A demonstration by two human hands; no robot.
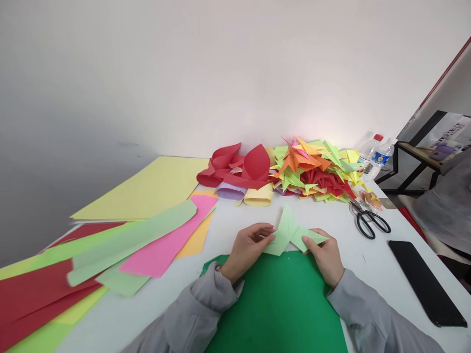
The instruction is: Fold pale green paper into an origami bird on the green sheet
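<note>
Between my two hands is a pale green folded paper crane (pixel 285 230), with one point standing up and others spread to the sides. My left hand (pixel 248 247) pinches its left part between thumb and fingers. On the other side, my right hand (pixel 324 252) grips the right wing the same way, near its pointed tip. Both hands are just above the far edge of a dark green paper sheet (pixel 283 304). A heap of folded paper cranes (pixel 316 171) in orange, red, yellow and green lies behind them.
Curled red paper (pixel 253 166) stands left of the heap. Coloured strips, including a pink one (pixel 165 240), and a large yellow sheet (pixel 140 189) cover the left side. Scissors (pixel 370 220), a black phone-like slab (pixel 425 282) and plastic bottles (pixel 380 154) are on the right.
</note>
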